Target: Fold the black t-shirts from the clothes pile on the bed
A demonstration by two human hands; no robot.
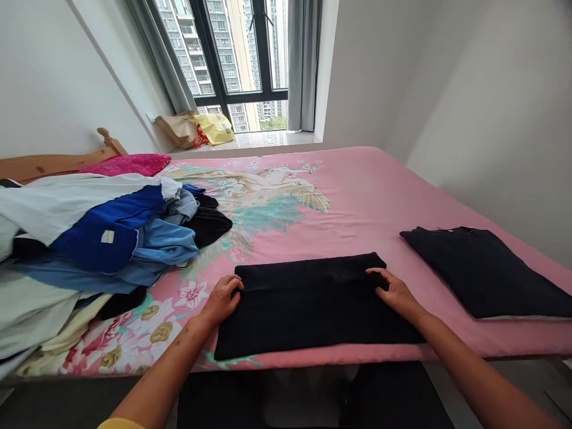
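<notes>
A black garment, folded into a long rectangle, lies flat along the near edge of the bed. What kind of garment it is, I cannot tell. At its upper left edge is my left hand, fingers curled over the cloth and closed on it. My right hand grips the opposite edge near the upper right corner, with thumb and forefinger on the fabric and the other fingers mostly hidden. To the right lies a dark folded top, apart from my right hand.
A heap of loose clothes, white, blue and black, covers the left of the bed. The pink sheet has a bird and flower print. A magenta pillow rests by the wooden headboard. Bags stand on the windowsill.
</notes>
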